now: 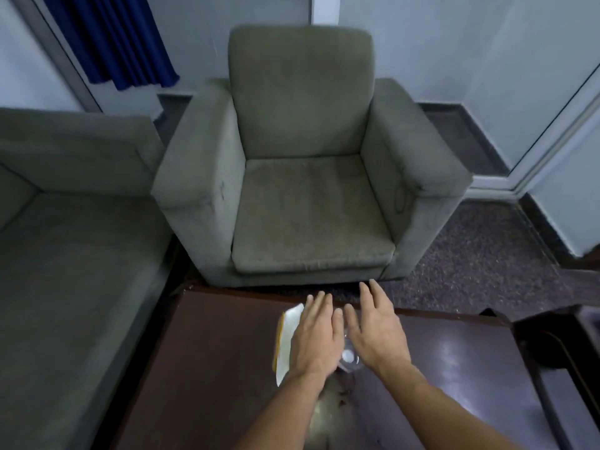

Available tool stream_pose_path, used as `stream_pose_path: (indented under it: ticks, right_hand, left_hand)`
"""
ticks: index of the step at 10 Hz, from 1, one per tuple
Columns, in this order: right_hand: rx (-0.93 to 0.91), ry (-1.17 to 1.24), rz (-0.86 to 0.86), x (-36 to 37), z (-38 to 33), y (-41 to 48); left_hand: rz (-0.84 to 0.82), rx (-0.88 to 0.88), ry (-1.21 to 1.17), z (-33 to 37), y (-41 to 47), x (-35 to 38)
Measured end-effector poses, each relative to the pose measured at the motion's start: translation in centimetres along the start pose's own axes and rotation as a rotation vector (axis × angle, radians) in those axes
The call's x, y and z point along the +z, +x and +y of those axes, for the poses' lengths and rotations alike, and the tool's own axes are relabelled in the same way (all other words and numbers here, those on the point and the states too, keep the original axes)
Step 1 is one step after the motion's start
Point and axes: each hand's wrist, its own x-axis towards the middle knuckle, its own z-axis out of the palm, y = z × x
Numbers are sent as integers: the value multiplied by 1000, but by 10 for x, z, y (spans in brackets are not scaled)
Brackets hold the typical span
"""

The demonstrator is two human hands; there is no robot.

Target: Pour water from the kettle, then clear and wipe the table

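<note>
Bench: dark brown, glossy top, carrying all the items; a pale wet-looking patch sits near the middle of its near part, between the two forearms.

Left hand: flat, palm down, fingers spread and straight, gripping nothing. It lies over a white cloth with a yellow edge; whether the palm presses on the cloth cannot be told. The cloth shows to the left of the hand, reaching toward the bench's far edge.

Right hand: likewise flat and open, fingers extended, empty. Its fingertips reach past the far edge of the bench.

Glass: clear, partly seen in the gap between the two hands, blurred; contact with either hand cannot be told.

Kettle: not seen.

Open room: bench top bare to the left of the cloth and to the right of the right hand, up to the right edge. A second dark surface stands just beyond that edge.

Beyond the far edge: a grey-green armchair, close to the bench; a sofa of the same fabric at left; speckled dark floor at right; blue curtain at far left.

No readable writing or labels.
</note>
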Motion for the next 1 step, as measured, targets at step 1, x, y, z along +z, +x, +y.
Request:
stream_pose_path:
  ticks: [1]
  right_hand:
    - [-137, -55, 102, -42, -37, 5]
  left_hand:
    - [49, 121, 57, 34, 2, -45]
